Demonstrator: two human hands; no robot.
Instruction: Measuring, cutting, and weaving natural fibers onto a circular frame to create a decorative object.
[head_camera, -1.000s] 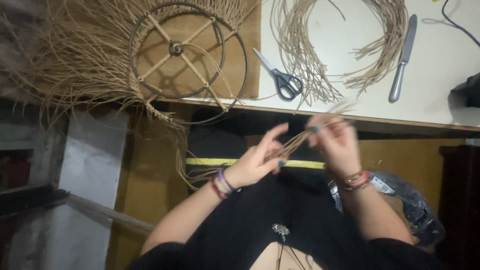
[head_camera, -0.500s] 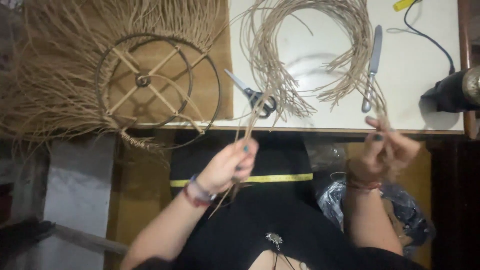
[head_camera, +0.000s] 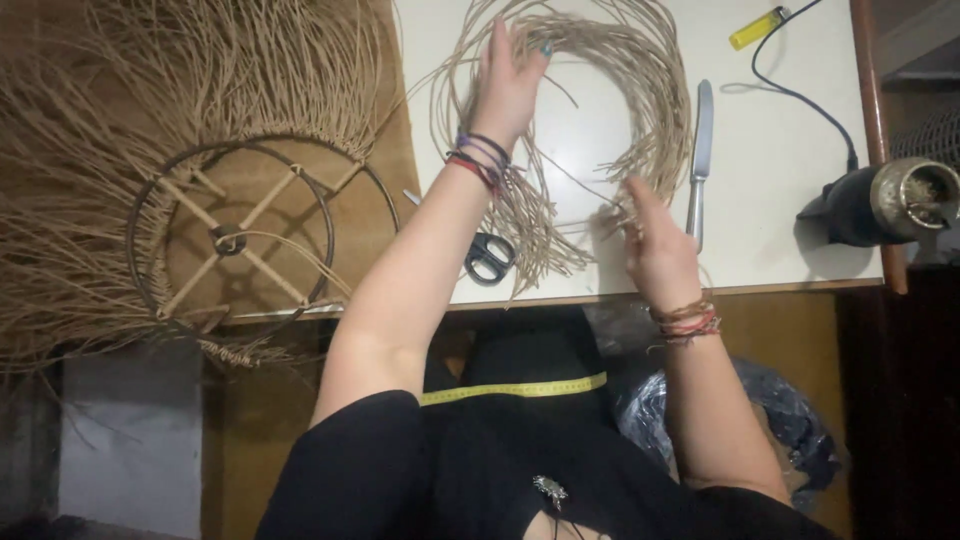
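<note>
A loose coil of pale straw strands (head_camera: 655, 90) lies on the white tabletop (head_camera: 790, 170). My left hand (head_camera: 505, 85) rests palm down on the coil's left side with its fingers spread, and my forearm passes over black-handled scissors (head_camera: 488, 255). My right hand (head_camera: 655, 245) is lower, near the table's front edge. Its fingers are straight and touch the frayed ends of the coil (head_camera: 625, 200). I see nothing gripped in either hand. A table knife (head_camera: 700, 150) lies just right of my right hand.
A round wire frame with wooden spokes (head_camera: 230, 240) and a wide straw fringe (head_camera: 200, 80) lies at the left on a brown board. A yellow lighter (head_camera: 757, 27), a black cable (head_camera: 800, 95) and a dark tool with a metal nozzle (head_camera: 885, 205) sit at the right. A yellow tape measure (head_camera: 520, 390) crosses my lap, and a dark plastic bag (head_camera: 800, 440) lies below.
Both hands rose from my lap, where they held strands, to the tabletop. The left hand crossed over the scissors onto the coil, and the right hand moved to the coil's frayed ends.
</note>
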